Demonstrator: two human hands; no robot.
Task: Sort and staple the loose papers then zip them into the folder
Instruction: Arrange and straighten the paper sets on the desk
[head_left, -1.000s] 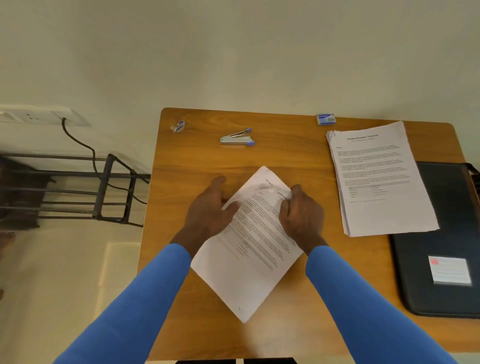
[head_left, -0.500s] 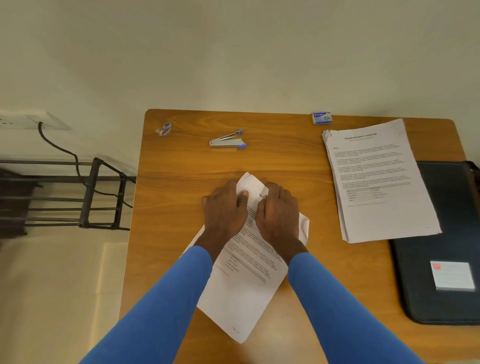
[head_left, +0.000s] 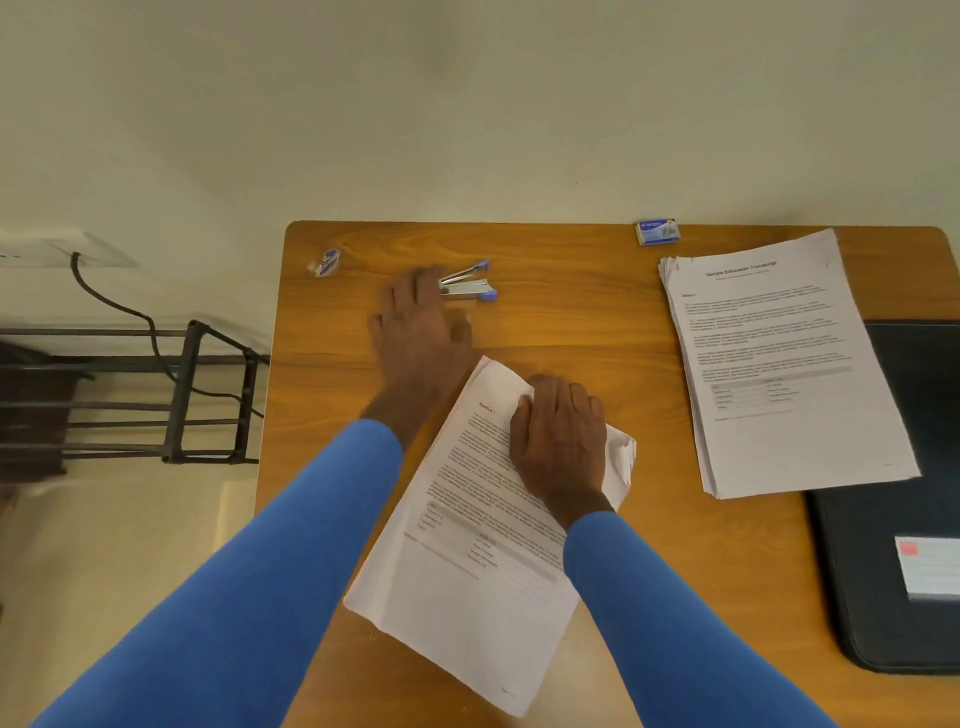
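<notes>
A small set of printed papers (head_left: 467, 561) lies skewed in front of me on the wooden table (head_left: 571, 322). My right hand (head_left: 561, 441) presses flat on its upper part, where the top corner is folded. My left hand (head_left: 415, 327) is stretched toward the silver and blue stapler (head_left: 467, 283), its fingers spread and reaching the stapler's left end; it is blurred. A larger stack of papers (head_left: 779, 364) rests at the right, partly on a black zip folder (head_left: 904, 493).
A small blue box of staples (head_left: 657, 231) sits at the table's far edge. A small clear and blue packet (head_left: 326, 261) lies near the far left corner. A black metal rack (head_left: 156, 395) and a cable stand left of the table.
My left hand has left the papers and moved up to the stapler. My right hand has stayed pressed on the paper set.
</notes>
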